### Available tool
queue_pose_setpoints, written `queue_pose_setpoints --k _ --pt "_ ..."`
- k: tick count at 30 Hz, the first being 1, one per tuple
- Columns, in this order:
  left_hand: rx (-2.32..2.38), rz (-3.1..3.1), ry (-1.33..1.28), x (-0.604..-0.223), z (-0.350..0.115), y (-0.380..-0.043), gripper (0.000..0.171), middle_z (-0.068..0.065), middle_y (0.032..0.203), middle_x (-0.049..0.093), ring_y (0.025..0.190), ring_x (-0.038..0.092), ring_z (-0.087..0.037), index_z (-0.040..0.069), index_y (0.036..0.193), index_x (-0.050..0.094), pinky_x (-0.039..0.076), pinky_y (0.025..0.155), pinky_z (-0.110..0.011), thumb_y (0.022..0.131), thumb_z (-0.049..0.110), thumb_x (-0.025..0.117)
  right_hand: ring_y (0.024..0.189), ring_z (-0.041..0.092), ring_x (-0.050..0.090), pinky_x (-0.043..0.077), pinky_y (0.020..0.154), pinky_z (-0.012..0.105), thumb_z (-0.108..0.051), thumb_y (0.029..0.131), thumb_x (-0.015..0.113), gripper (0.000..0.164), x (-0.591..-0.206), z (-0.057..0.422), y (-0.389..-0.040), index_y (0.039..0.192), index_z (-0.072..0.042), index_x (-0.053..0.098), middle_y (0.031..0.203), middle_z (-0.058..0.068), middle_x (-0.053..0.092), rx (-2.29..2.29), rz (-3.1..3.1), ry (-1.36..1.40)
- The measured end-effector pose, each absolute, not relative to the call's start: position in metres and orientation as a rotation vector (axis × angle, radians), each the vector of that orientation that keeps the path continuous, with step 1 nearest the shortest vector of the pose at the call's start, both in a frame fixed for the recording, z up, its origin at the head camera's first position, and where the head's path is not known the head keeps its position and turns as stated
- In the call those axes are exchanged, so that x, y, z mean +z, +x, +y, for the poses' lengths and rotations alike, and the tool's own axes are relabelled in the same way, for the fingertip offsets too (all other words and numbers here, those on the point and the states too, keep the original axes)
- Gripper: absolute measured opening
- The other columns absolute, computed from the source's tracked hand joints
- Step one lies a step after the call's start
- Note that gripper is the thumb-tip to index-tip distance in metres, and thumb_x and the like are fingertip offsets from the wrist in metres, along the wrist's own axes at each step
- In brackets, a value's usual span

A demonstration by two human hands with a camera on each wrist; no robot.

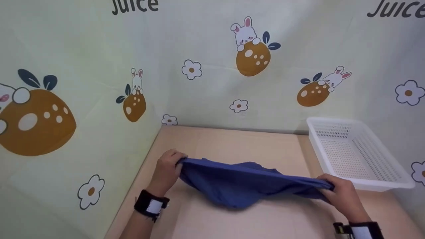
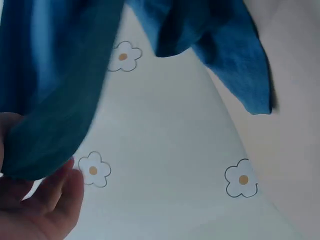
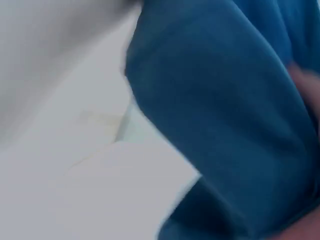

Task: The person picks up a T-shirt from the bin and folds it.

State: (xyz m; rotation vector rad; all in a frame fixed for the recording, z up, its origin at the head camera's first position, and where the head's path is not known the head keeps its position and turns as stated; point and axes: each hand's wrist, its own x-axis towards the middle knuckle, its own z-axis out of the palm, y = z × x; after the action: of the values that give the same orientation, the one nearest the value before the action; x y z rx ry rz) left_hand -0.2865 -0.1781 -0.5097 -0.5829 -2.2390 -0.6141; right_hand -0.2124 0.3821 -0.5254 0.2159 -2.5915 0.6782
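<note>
A dark blue cloth (image 1: 235, 182), which looks like a folded or bunched garment, stretches between both hands above the table, its middle sagging. My left hand (image 1: 169, 169) grips its left end, thumb and fingers around the edge. The right end is pinched in my right hand (image 1: 342, 196). In the left wrist view the cloth (image 2: 65, 95) hangs in front of the curled fingers (image 2: 65, 200), and a loose corner droops to the right. Close up in the right wrist view, the cloth (image 3: 215, 100) covers most of the right hand; only bits of fingers show.
A white perforated plastic basket (image 1: 362, 182) stands at the table's back right, near my right hand; no contents show in it. The light wooden table (image 1: 206, 139) meets a printed curtain (image 1: 206, 33) with rabbits, oranges and flowers at the back and sides.
</note>
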Motion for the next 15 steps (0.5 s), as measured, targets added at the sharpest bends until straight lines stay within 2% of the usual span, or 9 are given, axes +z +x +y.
queue_pose_setpoints --k 4,7,9,12,15 --pt "-0.707 -2.219 -0.490 -0.507 -0.186 -0.285 0.030 0.001 0.078 0.060 0.072 0.061 -0.009 0.011 0.076 0.064 0.055 0.064 -0.028 0.077 -0.020 0.060 0.078 0.001 0.062 0.047 0.071 0.015 -0.005 0.081 0.078 0.025 -0.521 0.398 -0.206 0.096 -0.025 0.075 0.090 -0.006 0.074 0.962 -2.693 0.244" --pt "-0.724 -2.214 -0.488 -0.507 -0.193 -0.283 0.030 0.002 0.071 0.053 0.064 0.052 -0.008 0.010 0.072 0.056 0.048 0.057 -0.025 0.079 -0.019 0.053 0.082 0.006 0.065 0.050 0.073 0.018 -0.010 0.087 0.074 0.018 -0.518 0.408 -0.203 0.103 -0.017 0.075 0.096 -0.004 0.075 1.159 -2.744 0.275" --pt "-0.731 -2.217 -0.553 -0.508 -0.197 -0.281 0.027 0.004 0.069 0.049 0.061 0.046 -0.006 0.011 0.072 0.053 0.042 0.054 -0.022 0.079 -0.015 0.051 0.082 0.008 0.065 0.051 0.072 0.019 -0.010 0.088 0.073 0.020 -0.517 0.413 -0.201 0.107 -0.011 0.074 0.099 -0.005 0.074 1.250 -2.787 0.299" --pt "-0.732 -2.251 -0.675 -0.511 -0.203 -0.275 0.017 0.009 0.070 0.046 0.061 0.041 -0.004 0.014 0.076 0.052 0.036 0.054 -0.018 0.077 0.000 0.061 0.083 0.004 0.065 0.051 0.071 0.018 -0.004 0.087 0.071 0.024 -0.520 0.420 -0.197 0.111 -0.004 0.072 0.099 -0.007 0.074 1.297 -2.753 0.244" --pt "-0.672 -2.336 -0.735 -0.514 -0.205 -0.270 0.024 0.012 0.073 0.047 0.064 0.042 -0.002 0.018 0.082 0.056 0.036 0.057 -0.017 0.075 0.021 0.079 0.089 -0.009 0.061 0.047 0.074 0.010 0.000 0.087 0.069 0.025 -0.529 0.422 -0.194 0.112 -0.006 0.072 0.101 -0.004 0.074 1.169 -2.686 0.124"
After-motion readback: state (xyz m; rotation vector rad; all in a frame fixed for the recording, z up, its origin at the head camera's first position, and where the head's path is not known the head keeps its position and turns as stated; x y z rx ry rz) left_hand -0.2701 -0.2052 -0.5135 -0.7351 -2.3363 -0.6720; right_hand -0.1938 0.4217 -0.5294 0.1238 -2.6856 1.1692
